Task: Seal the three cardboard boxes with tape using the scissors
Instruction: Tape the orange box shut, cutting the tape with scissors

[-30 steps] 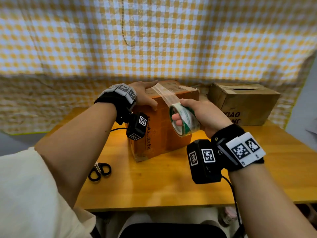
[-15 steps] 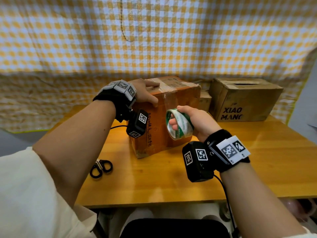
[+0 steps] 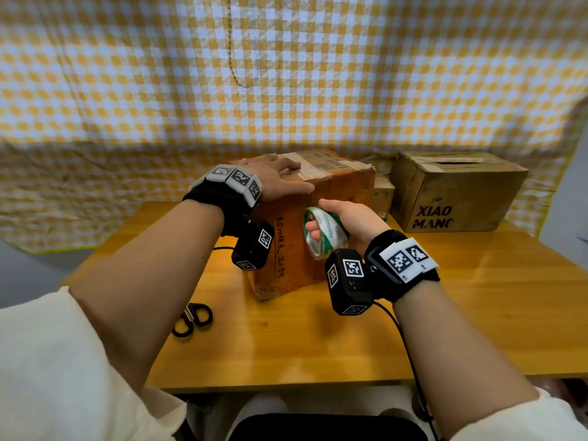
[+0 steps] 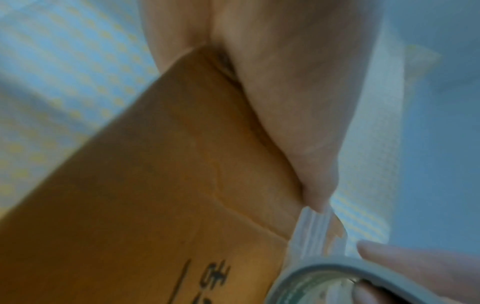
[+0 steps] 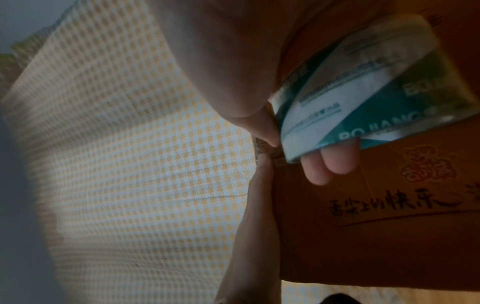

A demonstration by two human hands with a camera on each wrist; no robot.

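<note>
Clear tape [image 3: 310,198] now down box front [image 3: 296,249]

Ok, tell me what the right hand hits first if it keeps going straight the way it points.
Most likely the near side of the orange box. The right hand grips the tape roll right against it, though the exact gap is hard to judge.

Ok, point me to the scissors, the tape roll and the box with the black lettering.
scissors [image 3: 193,319], head view, black handle loops.
tape roll [image 3: 327,232], head view, outer band.
lettered box [image 3: 458,198], head view, front face.
</note>
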